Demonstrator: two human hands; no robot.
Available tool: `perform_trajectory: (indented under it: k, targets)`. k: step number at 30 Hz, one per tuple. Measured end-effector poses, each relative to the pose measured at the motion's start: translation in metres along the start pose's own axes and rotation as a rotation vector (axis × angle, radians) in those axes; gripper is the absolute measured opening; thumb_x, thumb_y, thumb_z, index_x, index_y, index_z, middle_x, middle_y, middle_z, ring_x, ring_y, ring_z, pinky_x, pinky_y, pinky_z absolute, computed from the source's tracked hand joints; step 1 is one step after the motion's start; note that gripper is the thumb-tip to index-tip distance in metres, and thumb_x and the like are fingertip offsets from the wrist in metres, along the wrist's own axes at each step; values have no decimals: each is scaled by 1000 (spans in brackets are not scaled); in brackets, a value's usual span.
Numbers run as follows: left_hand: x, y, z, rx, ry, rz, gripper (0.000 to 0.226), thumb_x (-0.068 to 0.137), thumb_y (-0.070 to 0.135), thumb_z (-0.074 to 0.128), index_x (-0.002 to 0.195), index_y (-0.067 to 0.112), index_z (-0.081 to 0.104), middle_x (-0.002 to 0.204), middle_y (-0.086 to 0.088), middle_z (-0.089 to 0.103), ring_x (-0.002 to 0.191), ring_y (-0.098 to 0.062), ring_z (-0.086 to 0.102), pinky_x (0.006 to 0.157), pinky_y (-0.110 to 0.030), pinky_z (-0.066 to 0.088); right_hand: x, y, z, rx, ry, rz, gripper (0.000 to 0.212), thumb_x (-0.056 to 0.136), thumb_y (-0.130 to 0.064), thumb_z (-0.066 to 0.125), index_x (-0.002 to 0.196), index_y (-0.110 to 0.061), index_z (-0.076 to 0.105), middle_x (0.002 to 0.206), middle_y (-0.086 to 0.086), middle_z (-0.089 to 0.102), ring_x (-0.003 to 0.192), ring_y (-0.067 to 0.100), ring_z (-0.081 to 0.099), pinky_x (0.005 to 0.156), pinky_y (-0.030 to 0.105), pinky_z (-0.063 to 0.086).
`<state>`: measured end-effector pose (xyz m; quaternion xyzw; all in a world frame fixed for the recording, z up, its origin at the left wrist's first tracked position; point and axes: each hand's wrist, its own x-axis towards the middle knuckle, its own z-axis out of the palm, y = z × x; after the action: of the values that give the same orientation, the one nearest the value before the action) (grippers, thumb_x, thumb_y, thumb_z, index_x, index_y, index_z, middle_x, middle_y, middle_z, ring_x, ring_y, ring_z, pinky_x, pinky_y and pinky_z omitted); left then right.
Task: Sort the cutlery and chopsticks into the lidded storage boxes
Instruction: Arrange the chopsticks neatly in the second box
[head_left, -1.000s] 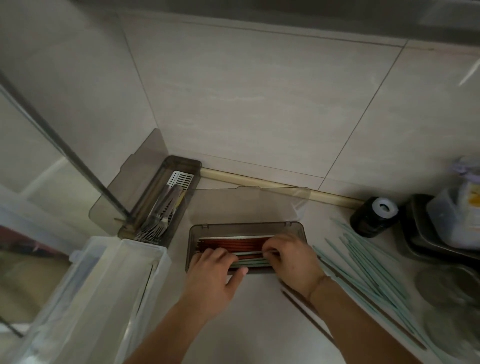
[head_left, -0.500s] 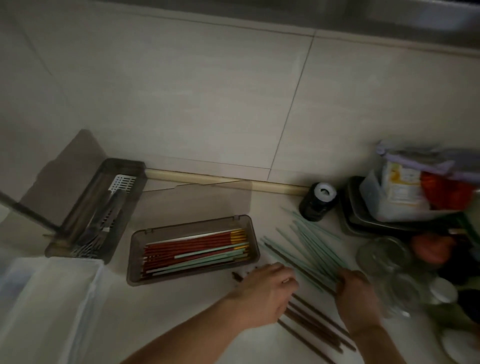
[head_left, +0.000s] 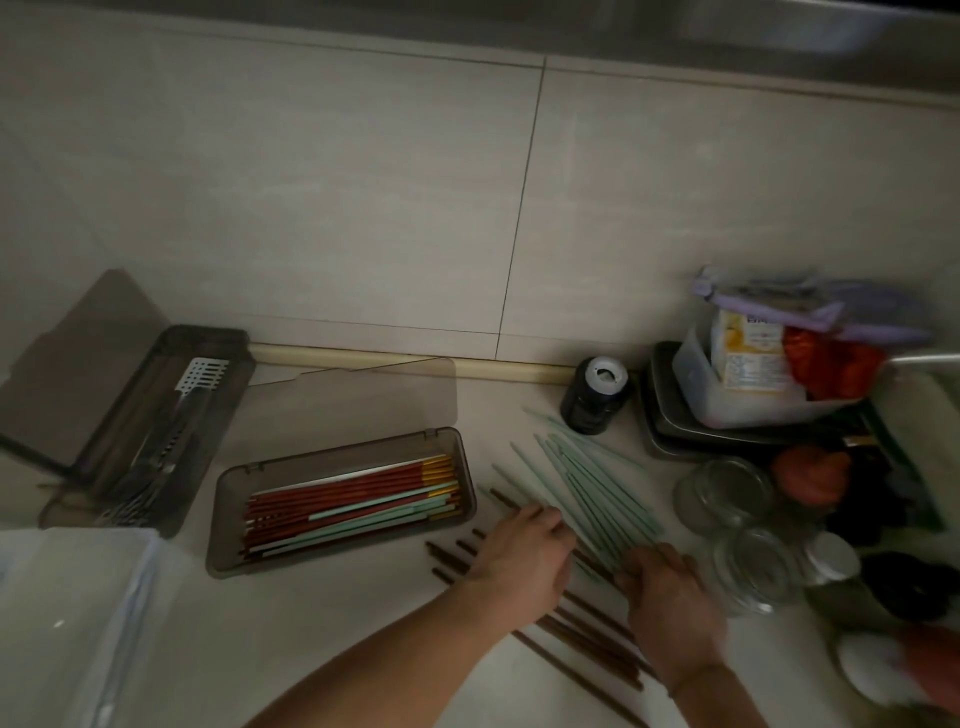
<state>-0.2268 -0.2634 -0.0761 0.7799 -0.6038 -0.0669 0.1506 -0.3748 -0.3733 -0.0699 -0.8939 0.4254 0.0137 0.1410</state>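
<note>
Now both hands are down on the pale surface (head_left: 332, 649), right of the open boxes. The left hand (head_left: 522, 558) lies palm-down, fingers loosely spread, across the scattered dark brown chopsticks (head_left: 587, 642), pressing on them rather than gripping anything I can make out. The right hand (head_left: 670, 608) sits just beside it, fingers curled at the near ends of the mint-green chopsticks (head_left: 582, 480); whether it actually has hold of any is blurred, so I cannot tell. Those green sticks fan out toward the wall, ending near a small dark can (head_left: 597, 397). Left of the hands, the smoky chopstick box (head_left: 228, 525) stands with its lid (head_left: 363, 405) tipped back, red gold-tipped chopsticks (head_left: 343, 491) lying inside with a few green ones among them. Further left, the second box (head_left: 228, 374), lid also raised, holds forks (head_left: 150, 478) and a white slotted piece. Glass jars (head_left: 727, 493) crowd the right side beside stacked trays (head_left: 670, 421).
</note>
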Motion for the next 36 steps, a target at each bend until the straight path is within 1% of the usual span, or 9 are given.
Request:
perform_trajectory:
  k: [5, 11, 14, 18, 21, 25, 28, 33, 36]
  targets:
    - [-21, 10, -15, -179, 238, 30, 20, 91, 33, 52, 106, 20, 57, 100, 2, 57, 94, -17, 51, 79, -33, 47, -19, -20, -21, -21, 130, -129, 16, 69, -14, 78, 73, -20, 63, 65, -2, 63, 65, 29, 60, 49, 35, 47]
    - [-58, -15, -36, -157, 305, 133, 15, 84, 15, 66, 97, 21, 64, 84, 4, 60, 80, -15, 50, 74, -27, 40, -33, -64, -27, 411, 42, -340, 18, 77, -11, 75, 87, -26, 73, 82, -13, 69, 70, 5, 63, 64, 26, 51]
    - [-86, -50, -46, -205, 390, 12, 21, 78, 2, 71, 92, 17, 69, 85, 1, 63, 80, -16, 54, 74, -26, 42, -31, -79, -25, 346, -89, -379, 14, 84, -23, 69, 96, -30, 70, 91, -14, 68, 79, 7, 64, 72, 27, 51]
    - [-129, -102, -69, -131, 539, -202, 13, 87, 15, 59, 90, 15, 72, 87, 3, 66, 80, -16, 56, 76, -33, 45, -21, -104, -28, 226, -11, -522, 13, 83, -20, 70, 94, -26, 71, 87, -10, 69, 78, 14, 66, 66, 25, 52]
    - [-156, -131, -88, -45, 513, -370, 23, 90, 26, 51, 88, 19, 73, 86, 7, 68, 79, -19, 58, 72, -36, 47, -9, -146, -26, 210, 94, -602, 17, 74, -14, 78, 85, -24, 71, 77, -8, 69, 68, 17, 64, 56, 27, 52]
    - [-172, -146, -97, -1, 341, -599, 5, 81, 19, 69, 80, 24, 69, 79, 7, 68, 74, -21, 62, 69, -32, 47, 15, -194, -6, 134, -4, -649, 14, 84, -16, 61, 90, -25, 70, 91, -4, 70, 87, 21, 59, 72, 32, 49]
    - [-174, -148, -95, 43, 224, -612, 4, 83, 29, 69, 80, 26, 68, 78, 8, 67, 79, -20, 63, 73, -33, 44, 29, -212, 10, -4, -74, -652, 23, 89, -24, 51, 104, -30, 68, 107, -5, 66, 105, 19, 55, 86, 28, 43]
    - [-164, -141, -89, 37, 208, -589, 19, 91, 45, 53, 94, 31, 66, 92, 12, 67, 91, -14, 61, 83, -33, 41, 36, -217, 13, -48, -150, -739, 24, 90, -26, 50, 102, -27, 71, 105, -1, 67, 101, 20, 58, 86, 28, 44]
    - [-155, -134, -84, -24, 211, -561, 19, 91, 44, 53, 98, 32, 66, 96, 14, 66, 94, -12, 59, 87, -33, 42, 30, -183, 4, 248, 72, -671, 13, 86, -15, 62, 94, -20, 71, 91, -3, 68, 84, 14, 60, 77, 25, 49]
